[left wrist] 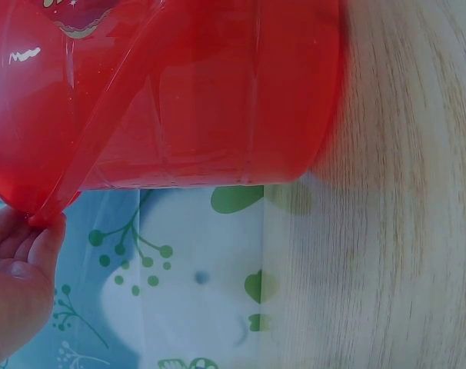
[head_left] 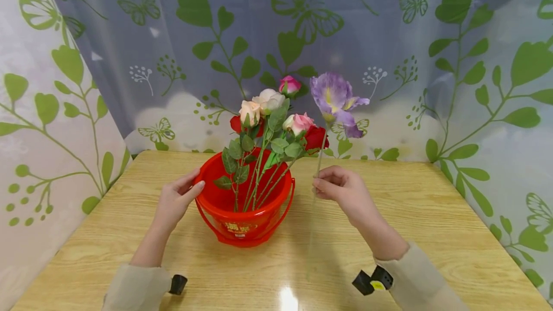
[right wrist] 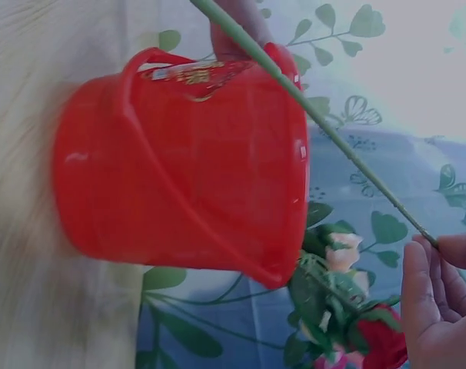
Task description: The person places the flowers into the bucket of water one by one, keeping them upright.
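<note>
A red plastic bucket point(head_left: 242, 224) stands on the table, its handle hanging down at the front. My left hand point(head_left: 174, 200) grips the bucket's left rim, thumb over the edge; the left wrist view shows the fingers point(left wrist: 21, 242) at the rim. To the right of the bucket, my right hand point(head_left: 345, 191) pinches the thin green stem point(right wrist: 348, 150) of a purple iris point(head_left: 334, 97) between thumb and fingers. The iris stands nearly upright, bloom above the hand and stem hanging below. Several artificial roses point(head_left: 269, 101) in cream, pink and red lean inside the bucket.
The wooden table point(head_left: 414, 215) reaches back to a curtain point(head_left: 242, 28) printed with green leaves and butterflies, which also hangs along both sides. A small black device point(head_left: 372, 280) sits at the right cuff, and another point(head_left: 177, 284) at the left.
</note>
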A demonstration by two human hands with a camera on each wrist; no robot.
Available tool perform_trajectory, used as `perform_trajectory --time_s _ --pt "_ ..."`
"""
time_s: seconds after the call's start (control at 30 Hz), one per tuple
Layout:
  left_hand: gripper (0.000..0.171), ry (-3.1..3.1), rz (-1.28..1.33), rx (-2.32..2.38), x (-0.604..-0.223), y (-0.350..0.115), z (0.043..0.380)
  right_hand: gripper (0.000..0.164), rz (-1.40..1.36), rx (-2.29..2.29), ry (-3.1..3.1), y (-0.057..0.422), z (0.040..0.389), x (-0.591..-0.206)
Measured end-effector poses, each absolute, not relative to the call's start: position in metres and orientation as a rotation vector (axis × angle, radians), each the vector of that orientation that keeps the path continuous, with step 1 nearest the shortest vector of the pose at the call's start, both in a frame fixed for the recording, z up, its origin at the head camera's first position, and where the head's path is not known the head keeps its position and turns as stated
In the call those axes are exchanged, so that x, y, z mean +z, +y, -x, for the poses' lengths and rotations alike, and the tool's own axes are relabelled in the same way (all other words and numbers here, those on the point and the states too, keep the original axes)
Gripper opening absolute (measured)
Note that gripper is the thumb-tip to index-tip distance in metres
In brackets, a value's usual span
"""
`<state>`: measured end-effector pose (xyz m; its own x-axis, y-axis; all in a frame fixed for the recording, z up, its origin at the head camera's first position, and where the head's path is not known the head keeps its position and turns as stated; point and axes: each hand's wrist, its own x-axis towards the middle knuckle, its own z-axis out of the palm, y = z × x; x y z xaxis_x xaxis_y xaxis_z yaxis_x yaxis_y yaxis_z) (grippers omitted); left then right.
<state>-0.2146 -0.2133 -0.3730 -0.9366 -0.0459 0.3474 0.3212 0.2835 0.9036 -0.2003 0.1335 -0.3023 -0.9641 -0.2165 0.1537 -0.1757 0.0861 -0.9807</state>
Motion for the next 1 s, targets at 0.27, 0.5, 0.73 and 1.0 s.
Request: perform_trajectory --time_s 0.27,0.5,0.73,1.0 --pt "0.047 -2.258 0.244 -1.678 -0.372 -0.213 0.214 0.008 0.476 -2.229 2.249 0.125 0.197 -0.28" --pt "0.047 -2.25 0.242 -1.699 -0.371 -0.213 0.214 0.018 0.493 -2.558 2.129 0.121 0.196 -0.259" --pt "0.048 -2.249 0.244 -1.717 -0.372 -0.213 0.215 0.022 0.495 -2.776 1.999 0.116 0.198 -0.244" --pt "0.048 -2.282 0.222 -1.669 -0.372 -0.213 0.215 0.017 0.49 -3.009 1.923 0.101 0.209 -0.243"
